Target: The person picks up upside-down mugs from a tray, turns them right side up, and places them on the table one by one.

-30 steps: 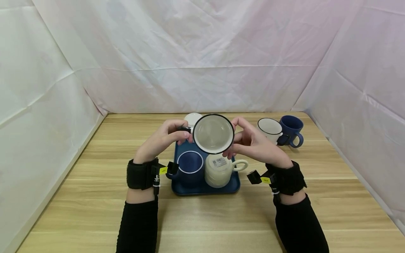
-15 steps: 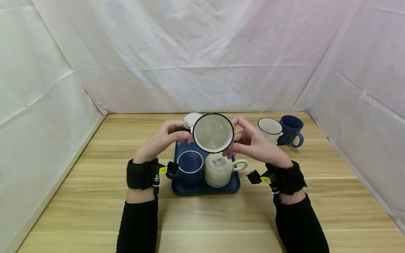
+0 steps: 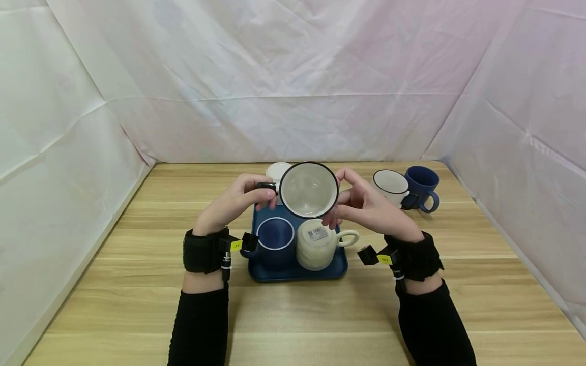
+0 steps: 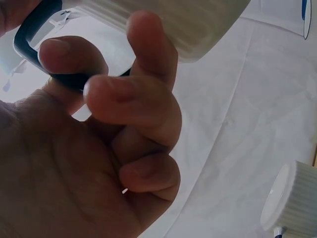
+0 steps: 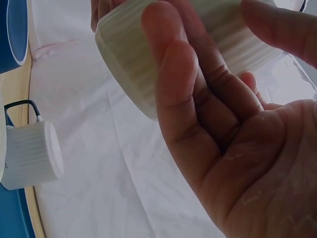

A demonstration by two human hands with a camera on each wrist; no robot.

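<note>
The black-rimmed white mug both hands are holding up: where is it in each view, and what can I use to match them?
Head: black-rimmed white mug at centre, mouth toward the camera, above the blue tray.
Left wrist: its ribbed wall at the top edge.
Right wrist: ribbed wall at upper centre, behind the fingers.
Shared landmark: the mug's black handle, pinched by the left hand.

We count six mugs: one white black-rimmed mug (image 3: pixel 309 190) held above tray; one blue mug (image 3: pixel 274 243) on tray, near left corner; one cream mug (image 3: pixel 317 244) upside down on tray, near right corner; one white upside-down mug (image 3: pixel 277 172) at tray's far edge; one white mug (image 3: pixel 390 186) and one dark blue mug (image 3: pixel 421 187) toward table's far right corner. One blue tray (image 3: pixel 297 273). One wooden table (image 3: pixel 114 284). Two hands.
</note>
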